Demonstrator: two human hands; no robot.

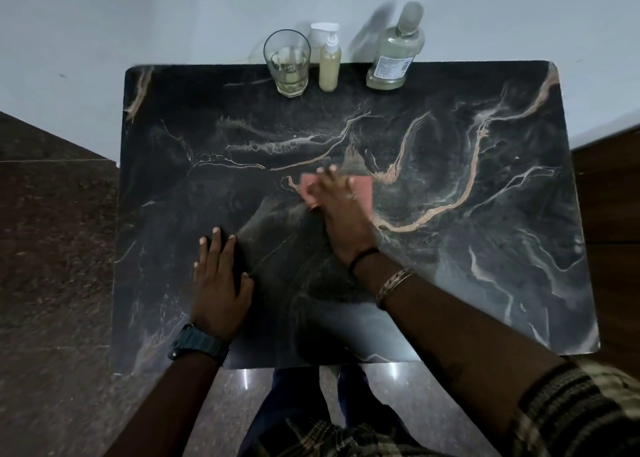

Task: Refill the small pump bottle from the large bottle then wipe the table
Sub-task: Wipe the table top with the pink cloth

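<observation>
My right hand (341, 210) presses flat on a pink cloth (363, 190) near the middle of the dark marble table (485, 283); the hand and cloth are blurred. My left hand (220, 283) lies flat on the tabletop nearer the front, fingers spread, holding nothing. At the table's far edge stand the small pump bottle (329, 63), filled with pale yellowish liquid, and to its right the large clear bottle (396, 49), capped and partly full.
A drinking glass (287, 63) with a little liquid stands left of the pump bottle at the far edge. A pale wall rises behind the table. Brown stone floor lies to the left and right. My legs show under the front edge.
</observation>
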